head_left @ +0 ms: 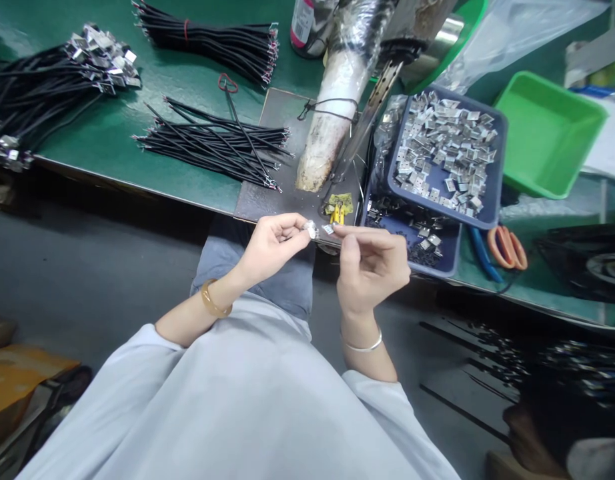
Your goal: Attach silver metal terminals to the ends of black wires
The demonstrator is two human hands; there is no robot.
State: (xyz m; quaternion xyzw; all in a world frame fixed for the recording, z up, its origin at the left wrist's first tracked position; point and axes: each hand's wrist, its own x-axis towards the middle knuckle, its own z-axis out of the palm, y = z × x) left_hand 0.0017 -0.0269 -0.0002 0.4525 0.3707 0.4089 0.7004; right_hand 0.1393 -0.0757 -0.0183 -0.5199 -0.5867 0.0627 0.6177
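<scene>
My left hand (277, 243) is closed, thumb against fingers, on a small silvery metal connector shell (312, 230); the fingers partly cover it. To its right, my right hand (371, 267) has curled fingers, the index finger reaching toward the left hand. At that fingertip is a second small metal piece (328, 229), which it seems to grip. Both hands are at the front edge of a dark board (257, 200). Just beyond them, a yellow tool tip (339, 212) sits on the board.
Black cables (212, 143) lie left of the board, with a tied bundle (212, 40) behind. More cables with metal ends (102, 57) are at far left. A blue tray (500, 153) of metal shells, a green tray (552, 133) and orange-handled scissors (507, 248) stand right. A wrapped post (332, 113) rises from the board.
</scene>
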